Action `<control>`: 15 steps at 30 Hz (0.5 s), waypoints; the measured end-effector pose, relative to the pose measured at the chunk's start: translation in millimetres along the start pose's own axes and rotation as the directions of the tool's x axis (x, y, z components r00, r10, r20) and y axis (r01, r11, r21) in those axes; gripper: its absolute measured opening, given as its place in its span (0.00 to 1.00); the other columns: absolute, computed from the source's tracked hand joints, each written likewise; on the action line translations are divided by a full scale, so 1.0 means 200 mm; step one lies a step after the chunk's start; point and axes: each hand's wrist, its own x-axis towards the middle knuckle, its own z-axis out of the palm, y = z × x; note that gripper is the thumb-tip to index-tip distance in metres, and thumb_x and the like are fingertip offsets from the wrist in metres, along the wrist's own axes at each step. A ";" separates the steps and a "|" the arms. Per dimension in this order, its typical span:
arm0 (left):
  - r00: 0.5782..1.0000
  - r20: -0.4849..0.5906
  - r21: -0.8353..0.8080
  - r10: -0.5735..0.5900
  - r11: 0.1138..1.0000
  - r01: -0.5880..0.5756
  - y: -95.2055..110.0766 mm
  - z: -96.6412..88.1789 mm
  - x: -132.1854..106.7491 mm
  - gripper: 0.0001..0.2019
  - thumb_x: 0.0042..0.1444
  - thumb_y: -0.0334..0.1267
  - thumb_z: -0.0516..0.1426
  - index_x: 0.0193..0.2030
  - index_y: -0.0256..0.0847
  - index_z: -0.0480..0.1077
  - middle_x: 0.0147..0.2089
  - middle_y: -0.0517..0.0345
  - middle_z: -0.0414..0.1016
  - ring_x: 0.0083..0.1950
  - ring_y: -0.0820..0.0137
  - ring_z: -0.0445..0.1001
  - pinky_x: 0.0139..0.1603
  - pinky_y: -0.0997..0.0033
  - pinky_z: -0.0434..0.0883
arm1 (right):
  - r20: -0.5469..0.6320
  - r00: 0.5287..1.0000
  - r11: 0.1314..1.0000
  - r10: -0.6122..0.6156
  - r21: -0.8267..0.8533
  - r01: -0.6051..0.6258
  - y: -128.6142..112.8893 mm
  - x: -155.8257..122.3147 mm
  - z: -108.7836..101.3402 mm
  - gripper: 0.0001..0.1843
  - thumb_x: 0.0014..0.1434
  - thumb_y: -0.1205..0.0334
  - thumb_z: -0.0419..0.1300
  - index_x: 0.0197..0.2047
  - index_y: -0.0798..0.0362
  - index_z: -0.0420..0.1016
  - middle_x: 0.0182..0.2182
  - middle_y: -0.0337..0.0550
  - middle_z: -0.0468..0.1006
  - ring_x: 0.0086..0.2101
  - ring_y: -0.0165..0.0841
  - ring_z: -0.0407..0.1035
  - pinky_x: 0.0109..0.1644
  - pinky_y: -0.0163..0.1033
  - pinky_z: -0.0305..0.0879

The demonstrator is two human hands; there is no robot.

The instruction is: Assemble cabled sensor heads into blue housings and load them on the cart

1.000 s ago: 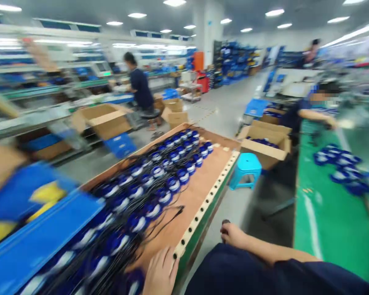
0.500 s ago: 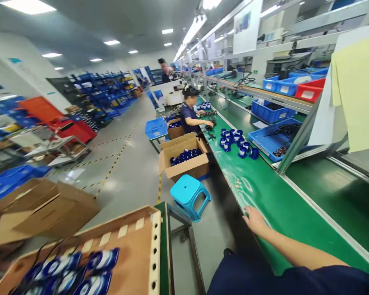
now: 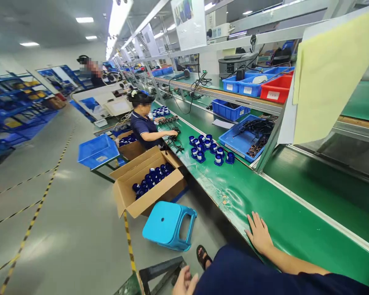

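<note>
My right hand (image 3: 260, 234) lies flat with its fingers spread on the green worktop (image 3: 283, 217), near the front edge, holding nothing. At the bottom of the view is my left hand (image 3: 184, 282), cut off by the frame edge. Its fingers are loosely bent and apart, and I see nothing in them. It is close to the dark metal corner of a stand (image 3: 162, 268). Farther up the worktop stands a group of dark blue cup-shaped parts with white labels (image 3: 199, 147). A light blue plastic stool (image 3: 162, 223) is on the floor ahead of my foot.
An open cardboard box (image 3: 172, 188) holds more blue parts. Beyond it a co-worker (image 3: 141, 123) handles dark cables at the bench. A blue tray (image 3: 233, 139) contains black cables and small copper-coloured pieces. A metal post (image 3: 272, 139) and hanging yellow paper (image 3: 332, 78) are at the right.
My view has turned right and come nearer the bench. The wooden tray of blue parts has left view. My left hand has appeared, and my right hand now lies flatter, farther onto the worktop.
</note>
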 end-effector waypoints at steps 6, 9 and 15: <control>0.934 0.294 0.191 0.202 0.945 -0.264 0.49 -0.23 0.75 0.40 0.46 0.60 0.54 0.57 0.27 0.69 0.56 0.30 0.76 0.58 0.50 0.76 0.59 0.58 0.73 | -0.111 0.993 0.998 0.033 -0.041 -0.038 0.01 0.06 0.03 0.36 0.67 0.41 0.47 0.70 0.52 0.65 0.72 0.51 0.55 0.70 0.45 0.49 0.72 0.56 0.52; 0.893 0.374 0.250 0.248 0.901 -0.355 0.68 -0.26 1.07 0.35 0.52 0.56 0.52 0.59 0.30 0.68 0.59 0.35 0.75 0.62 0.55 0.74 0.61 0.63 0.71 | -0.185 0.968 0.982 0.167 -0.057 -0.180 -0.01 0.04 0.04 0.36 0.67 0.40 0.46 0.68 0.54 0.68 0.70 0.53 0.58 0.69 0.46 0.52 0.71 0.56 0.54; 0.922 0.360 0.513 0.143 0.795 -0.324 0.73 -0.34 1.54 0.29 0.50 0.48 0.53 0.55 0.30 0.70 0.61 0.33 0.74 0.65 0.53 0.72 0.66 0.63 0.67 | -0.306 0.907 0.942 0.289 -0.078 -0.327 -0.06 0.00 0.02 0.37 0.67 0.39 0.45 0.69 0.54 0.66 0.70 0.53 0.58 0.68 0.48 0.55 0.69 0.56 0.57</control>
